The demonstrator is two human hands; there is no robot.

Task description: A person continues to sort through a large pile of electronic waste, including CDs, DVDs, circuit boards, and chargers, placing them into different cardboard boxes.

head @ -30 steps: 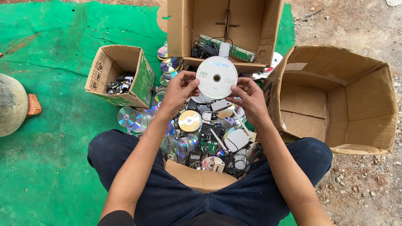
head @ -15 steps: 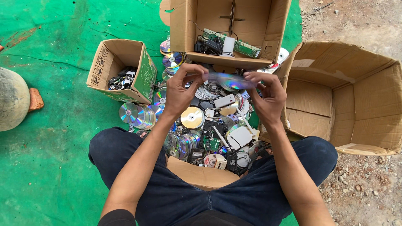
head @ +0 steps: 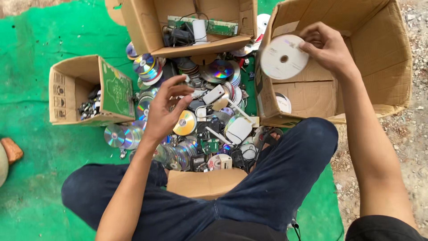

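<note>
One disc (head: 284, 57) pinched in right hand (head: 328, 47) grip over big box (head: 383, 67); left hand (head: 166, 111) fingers spread.

The disc (head: 284, 57) pinched in the right hand (head: 327, 47) is smooth plastic, its white face matt with a faint sheen. The large box (head: 392, 53) around it is matt brown corrugated cardboard, creased and scuffed, as are the small box (head: 67, 89) and the top box (head: 142, 27). Under the left hand (head: 164, 110), the heap of discs (head: 178, 154) is glossy plastic with mirror-like rainbow reflections; one gold disc (head: 185, 122) shines warmly. A green circuit board (head: 117, 89) looks flat and dull. The ground sheet (head: 44, 35) is rough, fuzzy green cloth. The trousers (head: 276, 187) are matt dark denim.
</note>
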